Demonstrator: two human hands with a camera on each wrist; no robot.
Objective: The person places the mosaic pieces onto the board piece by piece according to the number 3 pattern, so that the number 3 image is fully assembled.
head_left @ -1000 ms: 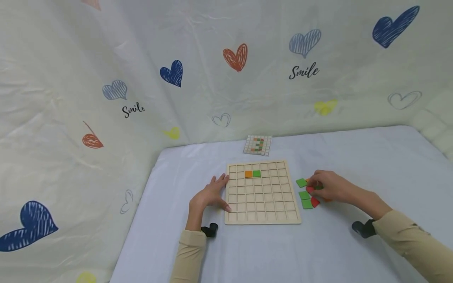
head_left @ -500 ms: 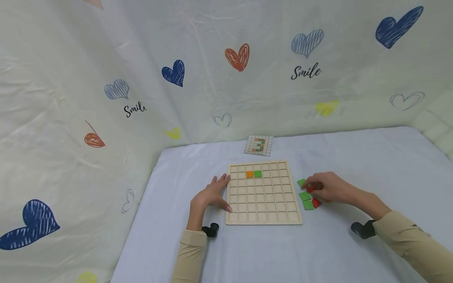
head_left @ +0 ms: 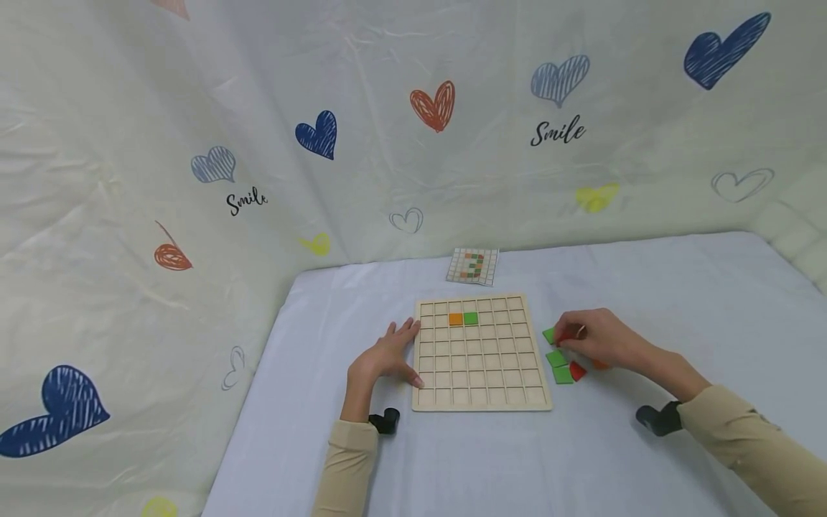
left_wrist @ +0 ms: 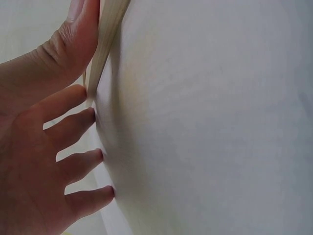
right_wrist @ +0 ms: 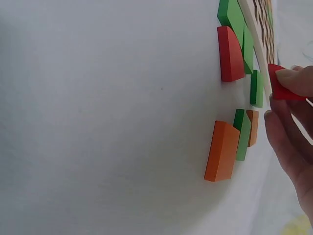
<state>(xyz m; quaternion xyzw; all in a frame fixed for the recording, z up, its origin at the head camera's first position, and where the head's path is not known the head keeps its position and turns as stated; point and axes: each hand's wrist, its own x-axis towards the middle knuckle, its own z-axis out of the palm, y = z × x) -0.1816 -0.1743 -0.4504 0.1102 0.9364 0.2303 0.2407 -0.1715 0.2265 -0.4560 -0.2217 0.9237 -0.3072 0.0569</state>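
Observation:
A pale wooden grid board [head_left: 481,362] lies on the white cloth, with an orange tile [head_left: 456,319] and a green tile [head_left: 471,318] side by side in its upper cells. My left hand [head_left: 382,357] rests at the board's left side, fingers spread and thumb on the rim; the left wrist view shows its fingertips touching the cloth. To the right of the board, my right hand [head_left: 601,337] pinches a red tile [right_wrist: 279,84] between thumb and fingers, lifted off the cloth. Beneath it lie several green tiles [head_left: 555,358], another red tile [head_left: 577,370] and orange tiles [right_wrist: 222,152].
Behind the board lies a pattern card [head_left: 473,266] printed with a coloured figure on a grid. A white curtain [head_left: 362,194] with hearts and "Smile" lettering hangs behind the table. Black camera mounts [head_left: 659,419] are strapped to both wrists.
My right hand, reaching among the loose tiles before, now has a red tile raised in its pinch. The left hand and the two tiles on the board stay put.

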